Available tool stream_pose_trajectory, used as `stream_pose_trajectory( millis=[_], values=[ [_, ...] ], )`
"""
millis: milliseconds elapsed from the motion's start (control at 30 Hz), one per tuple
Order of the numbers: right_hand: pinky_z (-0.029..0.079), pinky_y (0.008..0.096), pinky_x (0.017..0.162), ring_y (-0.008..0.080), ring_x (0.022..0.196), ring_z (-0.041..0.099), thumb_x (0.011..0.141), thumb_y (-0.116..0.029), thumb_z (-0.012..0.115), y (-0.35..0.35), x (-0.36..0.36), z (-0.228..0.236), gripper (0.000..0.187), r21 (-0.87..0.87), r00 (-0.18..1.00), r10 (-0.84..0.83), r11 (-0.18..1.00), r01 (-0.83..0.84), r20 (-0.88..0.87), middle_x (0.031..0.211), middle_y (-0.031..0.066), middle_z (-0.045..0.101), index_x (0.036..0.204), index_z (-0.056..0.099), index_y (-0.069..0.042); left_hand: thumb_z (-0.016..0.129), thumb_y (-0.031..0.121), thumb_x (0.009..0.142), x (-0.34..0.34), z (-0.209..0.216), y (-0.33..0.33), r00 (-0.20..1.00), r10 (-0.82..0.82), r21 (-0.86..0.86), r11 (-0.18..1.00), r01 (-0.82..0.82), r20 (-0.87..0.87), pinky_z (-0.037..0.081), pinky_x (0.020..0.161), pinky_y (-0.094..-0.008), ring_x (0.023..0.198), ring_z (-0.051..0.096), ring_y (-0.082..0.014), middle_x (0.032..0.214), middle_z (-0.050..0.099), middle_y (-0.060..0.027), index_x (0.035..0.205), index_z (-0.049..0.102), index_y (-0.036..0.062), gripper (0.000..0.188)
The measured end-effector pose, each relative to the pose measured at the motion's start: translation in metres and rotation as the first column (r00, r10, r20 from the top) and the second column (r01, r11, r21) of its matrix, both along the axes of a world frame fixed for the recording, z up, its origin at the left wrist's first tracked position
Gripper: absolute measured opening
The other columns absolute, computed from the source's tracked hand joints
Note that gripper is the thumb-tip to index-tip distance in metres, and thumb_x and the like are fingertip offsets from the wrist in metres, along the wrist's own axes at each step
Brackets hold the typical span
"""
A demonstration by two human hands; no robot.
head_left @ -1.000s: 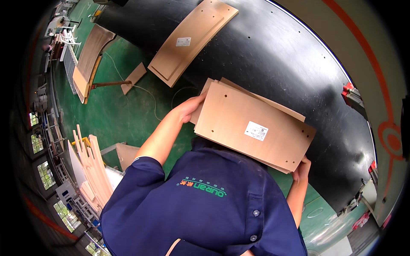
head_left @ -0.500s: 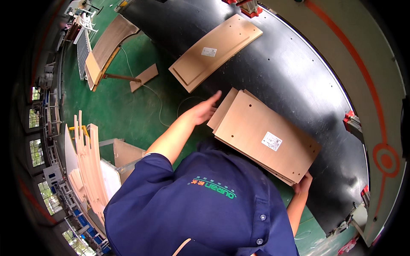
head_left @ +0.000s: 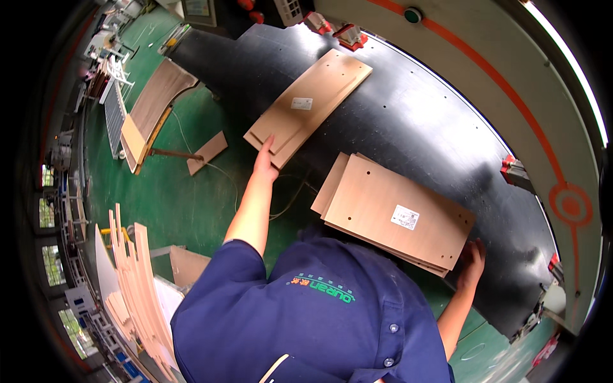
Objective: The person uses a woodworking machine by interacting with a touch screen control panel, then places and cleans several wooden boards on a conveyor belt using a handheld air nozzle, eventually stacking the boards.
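Note:
Two stacks of light brown wooden boards lie on a black curved worktable [head_left: 415, 121]. The near stack [head_left: 383, 207] carries a white label and lies in front of my chest. My right hand [head_left: 472, 262] grips its right corner at the table's edge. The far stack [head_left: 306, 108], also labelled, lies further up the table to the left. My left hand [head_left: 264, 161] is stretched out with the fingers flat against the near end of this far stack, holding nothing. My blue shirt [head_left: 306, 319] hides the lower edge of the near stack.
Green floor [head_left: 191, 204] lies left of the table, with a small board piece [head_left: 207, 152] and a cable on it. A curved board on a stand [head_left: 153, 108] is at upper left. Several upright thin boards [head_left: 137, 281] stand at lower left. Red clamps [head_left: 348, 35] sit at the table's far edge.
My left hand let go of the near stack's left end and reached up-left to the far stack. The near stack settled on the table; my right hand stayed at its corner.

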State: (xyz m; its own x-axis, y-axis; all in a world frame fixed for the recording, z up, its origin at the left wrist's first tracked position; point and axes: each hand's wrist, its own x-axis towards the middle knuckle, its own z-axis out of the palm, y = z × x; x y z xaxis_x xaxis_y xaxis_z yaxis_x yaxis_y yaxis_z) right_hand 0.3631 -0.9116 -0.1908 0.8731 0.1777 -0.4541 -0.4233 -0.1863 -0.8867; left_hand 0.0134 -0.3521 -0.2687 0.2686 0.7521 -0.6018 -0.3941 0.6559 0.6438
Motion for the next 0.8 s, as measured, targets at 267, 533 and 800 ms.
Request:
stream_pose_trajectory(
  millis=[267, 533, 800],
  values=[
    [0.042, 0.0340, 0.099, 0.0211, 0.117, 0.053, 0.092, -0.021, 0.066, 0.045, -0.009, 0.045, 0.051, -0.015, 0.968, -0.078, 0.996, 0.084, 0.238, 0.128, 0.0101, 0.056, 0.136, 0.051, 0.000, 0.064, 0.022, 0.092, -0.004, 0.061, -0.012, 0.993, -0.024, 0.117, 0.993, 0.010, 0.117, 0.052, 0.097, -0.0413, 0.112, 0.062, -0.0291, 0.123, 0.064, -0.0130, 0.132, 0.051, 0.0020, 0.046],
    [0.039, 0.0328, 0.104, 0.0197, 0.119, 0.052, 0.091, -0.009, 0.066, 0.111, -0.019, 0.078, 0.045, 0.092, 0.919, 0.094, 0.986, -0.139, 0.383, 0.127, 0.0082, 0.057, 0.133, 0.053, 0.000, 0.064, 0.018, 0.089, -0.034, 0.122, -0.047, 0.976, -0.077, 0.174, 0.984, 0.042, 0.204, 0.053, 0.098, -0.0439, 0.112, 0.063, -0.0299, 0.123, 0.063, -0.0141, 0.132, 0.049, 0.0014, 0.049],
    [0.045, 0.0323, 0.093, 0.0174, 0.102, 0.059, 0.097, -0.022, 0.060, 0.136, -0.010, 0.083, 0.040, 0.061, 0.909, 0.135, 0.983, -0.172, 0.395, 0.120, 0.0087, 0.062, 0.131, 0.057, -0.001, 0.065, 0.015, 0.084, -0.049, 0.158, -0.080, 0.944, -0.217, 0.160, 0.970, 0.181, 0.248, 0.050, 0.103, -0.0468, 0.116, 0.061, -0.0350, 0.128, 0.058, -0.0224, 0.139, 0.041, -0.0044, 0.063]
  ],
)
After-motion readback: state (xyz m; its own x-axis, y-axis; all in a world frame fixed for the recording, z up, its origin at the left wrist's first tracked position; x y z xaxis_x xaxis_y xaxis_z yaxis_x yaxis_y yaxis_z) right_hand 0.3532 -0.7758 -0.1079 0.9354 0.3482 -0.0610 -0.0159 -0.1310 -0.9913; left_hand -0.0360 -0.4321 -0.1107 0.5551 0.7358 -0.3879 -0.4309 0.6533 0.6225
